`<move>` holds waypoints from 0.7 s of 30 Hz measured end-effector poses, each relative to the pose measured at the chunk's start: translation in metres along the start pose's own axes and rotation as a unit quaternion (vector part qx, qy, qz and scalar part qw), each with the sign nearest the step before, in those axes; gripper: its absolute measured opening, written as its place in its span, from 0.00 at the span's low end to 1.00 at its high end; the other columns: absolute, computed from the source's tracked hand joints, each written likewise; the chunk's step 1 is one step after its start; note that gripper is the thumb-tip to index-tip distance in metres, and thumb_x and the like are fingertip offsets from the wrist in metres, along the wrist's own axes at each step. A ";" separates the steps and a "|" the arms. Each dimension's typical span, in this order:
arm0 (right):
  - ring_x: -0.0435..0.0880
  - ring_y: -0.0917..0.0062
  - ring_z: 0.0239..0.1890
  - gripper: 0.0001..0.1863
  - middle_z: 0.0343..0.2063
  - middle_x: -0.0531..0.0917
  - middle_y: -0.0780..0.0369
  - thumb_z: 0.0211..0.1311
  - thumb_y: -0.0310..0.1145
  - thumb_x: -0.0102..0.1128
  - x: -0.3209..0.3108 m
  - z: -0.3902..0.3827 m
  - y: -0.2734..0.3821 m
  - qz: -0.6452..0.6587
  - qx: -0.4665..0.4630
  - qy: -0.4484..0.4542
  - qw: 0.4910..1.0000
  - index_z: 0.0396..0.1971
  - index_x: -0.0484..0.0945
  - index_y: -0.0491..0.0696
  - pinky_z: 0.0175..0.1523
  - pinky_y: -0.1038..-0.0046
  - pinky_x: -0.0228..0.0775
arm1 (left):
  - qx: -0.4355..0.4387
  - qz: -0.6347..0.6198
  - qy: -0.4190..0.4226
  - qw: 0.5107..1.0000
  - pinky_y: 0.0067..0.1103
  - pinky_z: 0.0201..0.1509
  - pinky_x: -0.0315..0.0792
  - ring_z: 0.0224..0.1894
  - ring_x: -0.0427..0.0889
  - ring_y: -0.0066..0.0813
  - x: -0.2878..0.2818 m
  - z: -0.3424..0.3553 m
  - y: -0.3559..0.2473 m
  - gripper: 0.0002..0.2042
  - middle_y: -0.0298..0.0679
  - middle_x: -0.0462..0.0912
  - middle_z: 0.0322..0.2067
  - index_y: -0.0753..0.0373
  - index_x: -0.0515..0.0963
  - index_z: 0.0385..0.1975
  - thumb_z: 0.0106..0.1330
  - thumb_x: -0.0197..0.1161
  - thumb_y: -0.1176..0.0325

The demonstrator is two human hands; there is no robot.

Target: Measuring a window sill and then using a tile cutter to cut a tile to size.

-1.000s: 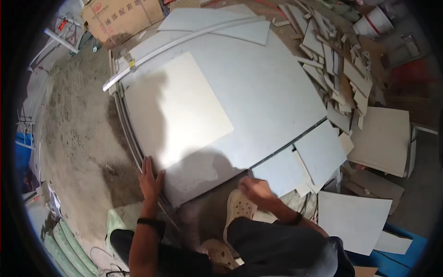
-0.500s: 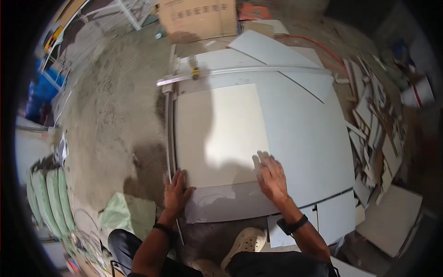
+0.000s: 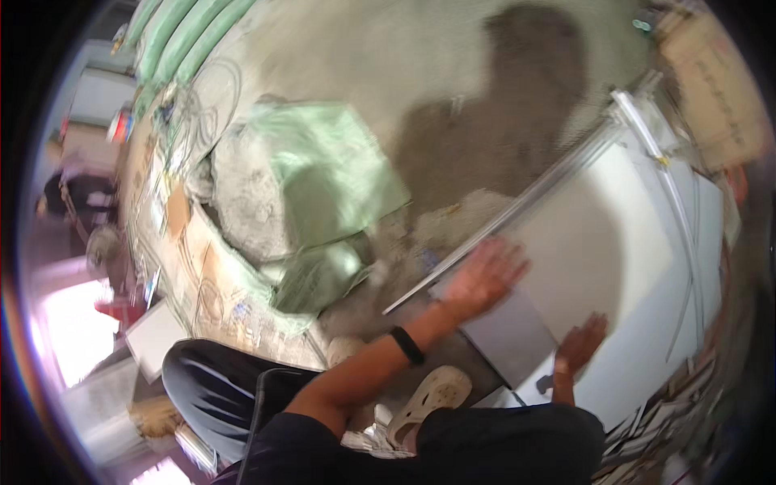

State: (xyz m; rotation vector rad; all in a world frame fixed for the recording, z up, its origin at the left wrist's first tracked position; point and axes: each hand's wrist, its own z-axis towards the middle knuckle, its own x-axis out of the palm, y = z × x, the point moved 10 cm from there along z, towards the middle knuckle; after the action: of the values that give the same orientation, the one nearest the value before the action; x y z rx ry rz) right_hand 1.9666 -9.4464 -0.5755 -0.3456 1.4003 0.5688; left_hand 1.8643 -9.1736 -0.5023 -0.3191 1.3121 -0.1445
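A large beige tile lies on a pale board, at the right of the head view. Along its left edge runs a long metal rail, and a silver bar with a small yellow part crosses near its far end. My left hand, blurred, is over the rail and the tile's near-left corner, fingers stretched out; whether it touches is unclear. My right hand rests by the tile's near-right edge, fingers extended. Neither holds anything. A grey strip lies between the hands.
Left of the rail, a green woven sack lies beside a grey lumpy heap. Several green rolled sacks stand at the far left, near coiled wire. A cardboard box is at far right. Offcuts pile at lower right.
The view has swung to the left, so the board now sits at the right and the green sack is near the middle. My left hand is lifted off or shifted at the rail; the right stays near the tile.
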 end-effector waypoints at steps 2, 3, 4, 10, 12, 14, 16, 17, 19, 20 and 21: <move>0.56 0.52 0.69 0.31 0.66 0.60 0.47 0.64 0.36 0.49 -0.007 0.003 -0.012 -0.055 -0.011 0.007 0.998 0.66 0.59 0.41 0.71 0.54 0.46 | -0.077 -0.162 0.039 0.983 0.40 0.71 0.57 0.66 0.62 0.50 0.009 -0.030 -0.028 0.27 0.47 0.64 0.64 0.58 0.66 0.62 0.61 0.61 0.65; 0.56 0.52 0.69 0.30 0.66 0.60 0.47 0.66 0.37 0.47 -0.014 0.008 -0.003 -0.040 -0.013 0.018 0.999 0.65 0.59 0.41 0.71 0.54 0.46 | -0.109 -0.161 0.043 0.980 0.40 0.71 0.57 0.66 0.62 0.50 0.004 -0.055 -0.030 0.27 0.47 0.64 0.64 0.58 0.66 0.62 0.61 0.61 0.65; 0.56 0.52 0.69 0.29 0.66 0.60 0.46 0.67 0.37 0.46 -0.023 0.018 0.003 -0.031 -0.012 0.023 0.999 0.65 0.59 0.40 0.71 0.54 0.46 | -0.138 -0.205 0.044 0.968 0.40 0.70 0.57 0.66 0.62 0.49 0.004 -0.073 -0.034 0.27 0.47 0.64 0.63 0.59 0.67 0.61 0.60 0.62 0.66; 0.56 0.53 0.69 0.26 0.66 0.60 0.47 0.71 0.36 0.39 -0.015 0.028 0.001 0.031 0.041 0.028 0.998 0.65 0.60 0.39 0.71 0.56 0.46 | -0.205 -0.239 0.019 0.949 0.39 0.69 0.60 0.65 0.64 0.47 0.005 -0.143 -0.051 0.26 0.47 0.67 0.60 0.60 0.70 0.57 0.55 0.63 0.70; 0.56 0.55 0.69 0.27 0.66 0.60 0.48 0.71 0.36 0.39 -0.015 0.026 0.004 0.002 -0.035 0.004 0.999 0.65 0.60 0.38 0.71 0.57 0.47 | -0.233 -0.214 0.040 0.948 0.37 0.66 0.64 0.61 0.69 0.46 0.011 -0.155 -0.050 0.24 0.46 0.71 0.57 0.61 0.71 0.54 0.55 0.63 0.71; 0.56 0.55 0.69 0.27 0.66 0.61 0.49 0.71 0.36 0.40 -0.015 0.020 0.028 0.046 -0.037 0.024 0.998 0.65 0.59 0.39 0.71 0.58 0.48 | -0.264 -0.221 0.015 0.939 0.36 0.64 0.66 0.58 0.72 0.44 -0.011 -0.151 -0.031 0.22 0.45 0.73 0.54 0.61 0.72 0.53 0.55 0.63 0.71; 0.58 0.57 0.69 0.26 0.66 0.62 0.50 0.70 0.35 0.40 -0.007 0.015 -0.103 0.060 -0.009 0.035 0.998 0.65 0.59 0.40 0.71 0.59 0.48 | -0.297 -0.206 -0.014 0.932 0.34 0.61 0.68 0.56 0.74 0.42 -0.035 -0.159 -0.020 0.21 0.45 0.75 0.51 0.62 0.73 0.51 0.55 0.63 0.72; 0.58 0.57 0.69 0.26 0.66 0.62 0.50 0.70 0.35 0.41 0.025 0.020 -0.091 0.118 0.013 0.039 0.992 0.65 0.59 0.40 0.71 0.59 0.48 | -0.263 -0.211 -0.035 0.941 0.33 0.59 0.70 0.54 0.75 0.41 -0.028 -0.152 -0.024 0.19 0.43 0.76 0.49 0.63 0.74 0.49 0.55 0.63 0.72; 0.58 0.57 0.69 0.27 0.66 0.62 0.51 0.69 0.34 0.41 0.088 0.025 -0.054 0.241 0.054 0.060 0.967 0.66 0.58 0.41 0.71 0.59 0.48 | -0.238 -0.224 -0.042 0.944 0.31 0.55 0.71 0.51 0.76 0.38 -0.037 -0.142 -0.017 0.17 0.42 0.78 0.46 0.65 0.75 0.45 0.54 0.63 0.72; 0.58 0.58 0.69 0.27 0.66 0.62 0.51 0.69 0.33 0.42 0.110 0.021 -0.038 0.297 0.075 0.077 0.949 0.66 0.58 0.41 0.71 0.59 0.48 | -0.240 -0.208 -0.041 0.947 0.31 0.55 0.71 0.51 0.76 0.38 -0.044 -0.147 -0.012 0.17 0.42 0.78 0.46 0.65 0.75 0.45 0.54 0.63 0.72; 0.58 0.58 0.69 0.27 0.66 0.62 0.51 0.69 0.33 0.42 0.123 0.022 -0.031 0.344 0.098 0.089 0.930 0.66 0.58 0.41 0.71 0.59 0.48 | -0.244 -0.204 -0.050 0.947 0.31 0.55 0.71 0.51 0.77 0.38 -0.049 -0.146 -0.009 0.16 0.41 0.78 0.46 0.65 0.75 0.45 0.55 0.63 0.72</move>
State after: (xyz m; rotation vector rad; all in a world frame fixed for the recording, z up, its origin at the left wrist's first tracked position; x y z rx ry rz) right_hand 2.0109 -9.4387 -0.6965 0.2842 1.7394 0.9726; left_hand 1.7116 -9.1900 -0.4866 -1.0103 1.1536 -0.1476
